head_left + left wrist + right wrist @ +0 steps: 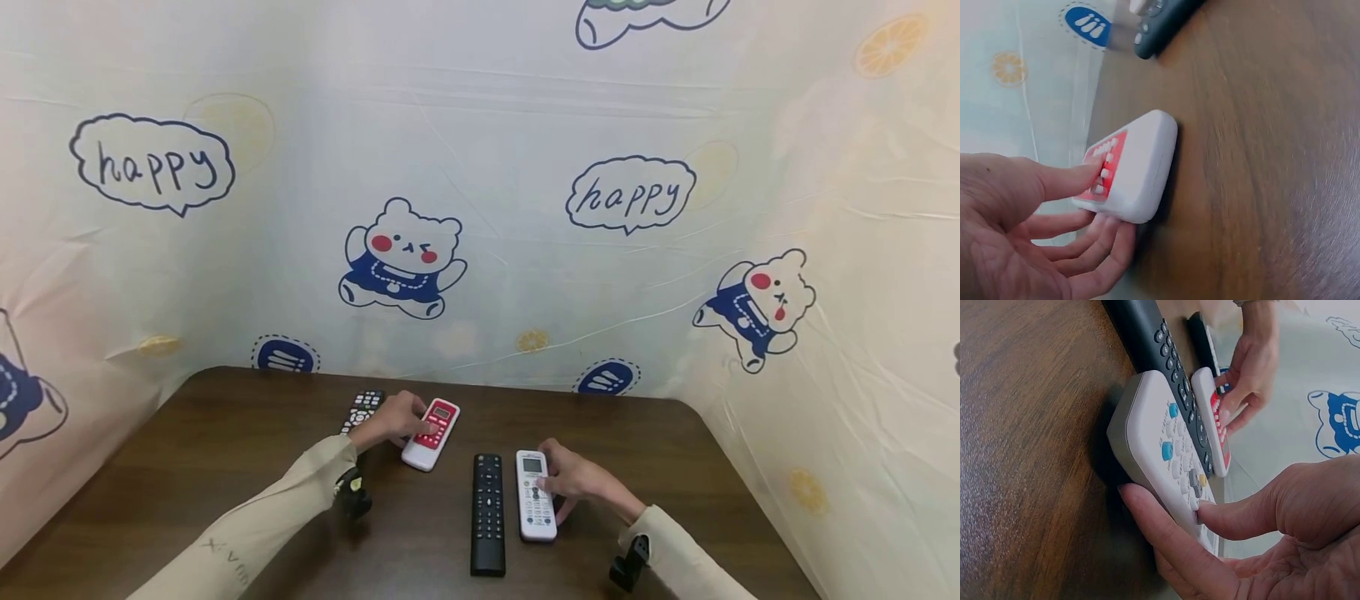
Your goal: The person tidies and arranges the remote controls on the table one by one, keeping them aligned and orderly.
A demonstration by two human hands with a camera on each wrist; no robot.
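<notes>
My left hand (393, 419) holds a white remote control with a red face (425, 455), thumb on its buttons and fingers round its side. In the left wrist view the thumb lies over the red keypad (1119, 156) and the other fingers reach beneath the edge. On the right, my right hand (579, 477) grips a white remote control (536, 518) with a small grey screen. Its thumb presses on the face near the buttons, while the fingers curl along the far side and underneath, as the right wrist view shows. Both remotes are close to the tabletop.
A long black remote control (488, 521) lies between the two hands, just left of the white one. Another dark remote with pale buttons (365, 403) is partly hidden behind the left hand. The brown wooden table (420, 533) ends at a printed curtain (510, 275).
</notes>
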